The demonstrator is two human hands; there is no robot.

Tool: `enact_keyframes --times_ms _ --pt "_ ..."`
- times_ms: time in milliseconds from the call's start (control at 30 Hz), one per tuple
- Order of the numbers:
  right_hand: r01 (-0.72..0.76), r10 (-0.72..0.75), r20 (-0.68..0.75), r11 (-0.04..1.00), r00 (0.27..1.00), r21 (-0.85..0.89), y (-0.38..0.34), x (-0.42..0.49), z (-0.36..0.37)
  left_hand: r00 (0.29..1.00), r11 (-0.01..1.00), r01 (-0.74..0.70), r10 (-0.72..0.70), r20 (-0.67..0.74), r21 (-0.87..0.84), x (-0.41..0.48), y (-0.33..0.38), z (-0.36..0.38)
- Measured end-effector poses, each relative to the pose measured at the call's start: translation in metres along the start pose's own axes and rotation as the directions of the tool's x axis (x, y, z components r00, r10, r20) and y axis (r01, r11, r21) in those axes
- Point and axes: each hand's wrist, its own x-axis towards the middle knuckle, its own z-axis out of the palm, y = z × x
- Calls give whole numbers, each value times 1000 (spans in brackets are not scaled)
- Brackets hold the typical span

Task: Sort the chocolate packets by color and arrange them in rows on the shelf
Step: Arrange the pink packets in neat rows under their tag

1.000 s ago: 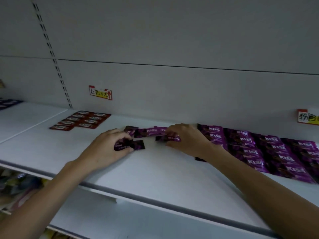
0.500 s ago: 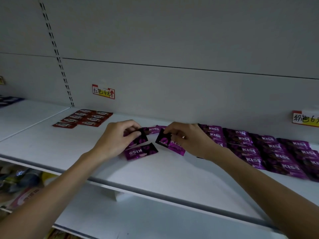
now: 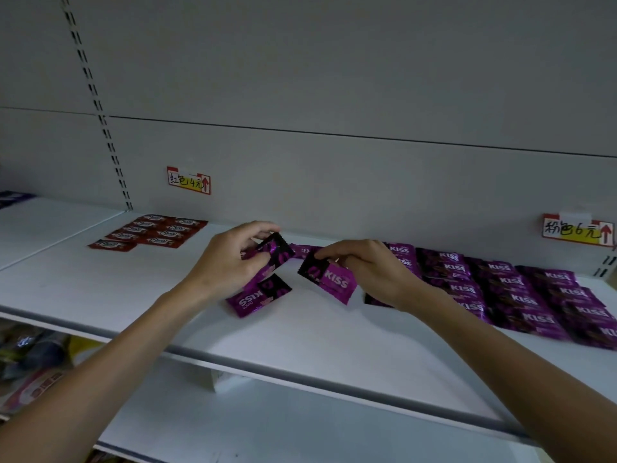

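Sorting: purple rows (image 3: 521, 295) at 3 o'clock, likely destination.
Left hand (image 3: 227, 265): pinches a lifted purple packet (image 3: 277, 253).
Right hand (image 3: 370, 269): pinches a KISS packet (image 3: 330, 277).

shop, white gondola shelf (image 3: 100, 295), handwritten price tags (image 3: 189, 180), packet rows (image 3: 521, 295)

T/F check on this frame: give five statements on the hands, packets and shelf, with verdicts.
1. The left hand pinches a dark purple packet. True.
2. The right hand holds nothing. False: it pinches a KISS packet.
3. The red packets lie left of the purple rows. True.
4. The red packets sit on the lower shelf. False: they share the white shelf with the purple rows.
5. A loose packet lies on the white shelf near the left hand. True.
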Motion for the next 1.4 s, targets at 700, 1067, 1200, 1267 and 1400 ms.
enact_keyframes --times_ms 700,1067,1200,1267,1400 --pt "-53 19 -235 989 972 -139 6 -71 -53 961 954 -182 224 161 -238 -10 70 45" --pt "-48 60 27 944 998 -326 25 -150 -65 886 964 -263 253 388 -27 -35 84 95" --pt "-101 102 -11 955 995 -279 31 -163 -73 888 952 -286 220 405 109 -39 81 99" --pt "-135 130 -34 947 991 -292 36 -165 -78 884 937 -314 230 406 153 -40 81 99" --pt "-188 196 -2 938 981 -293 45 -164 -80 876 929 -342 260 405 144 -39 80 101"
